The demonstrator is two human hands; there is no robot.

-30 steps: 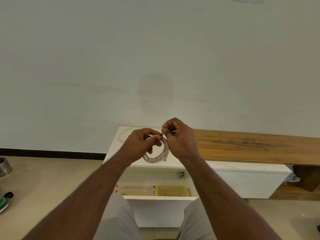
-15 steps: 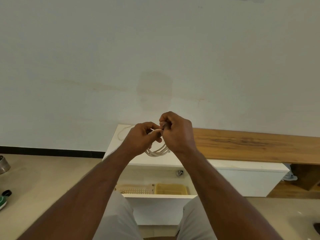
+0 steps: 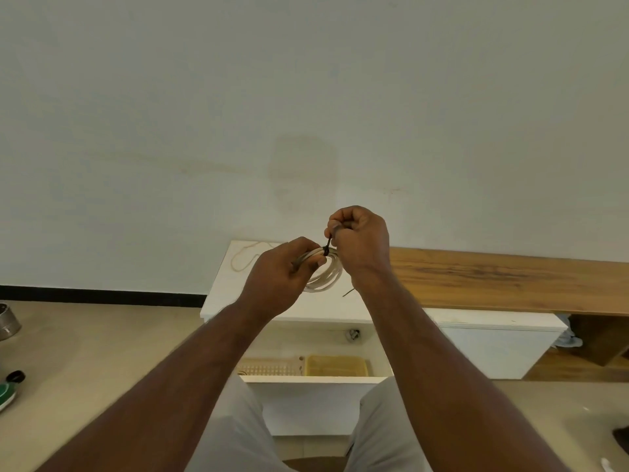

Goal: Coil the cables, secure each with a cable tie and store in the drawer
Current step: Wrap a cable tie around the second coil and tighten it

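Note:
I hold a coil of pale cable (image 3: 326,280) above the white cabinet top (image 3: 221,294). My left hand (image 3: 280,275) grips the coil's left side. A thin black cable tie (image 3: 328,245) is wrapped round the coil's top, and my right hand (image 3: 361,247) pinches its tail, raised above the coil. Another loose pale cable (image 3: 245,258) lies on the cabinet top at the back left. Another black tie (image 3: 349,292) lies on the top below my right wrist. The drawer (image 3: 313,379) under the top stands open.
Inside the drawer sit a cream slotted tray (image 3: 265,366) and a yellow container (image 3: 335,365). A long wooden shelf (image 3: 510,281) runs to the right. On the floor at the left are a metal pot (image 3: 8,322) and a green-and-black object (image 3: 8,390).
My right hand has risen and drawn the black tie's tail up away from the coil. The coil, earlier partly hidden between my hands, now shows more with the tie round it.

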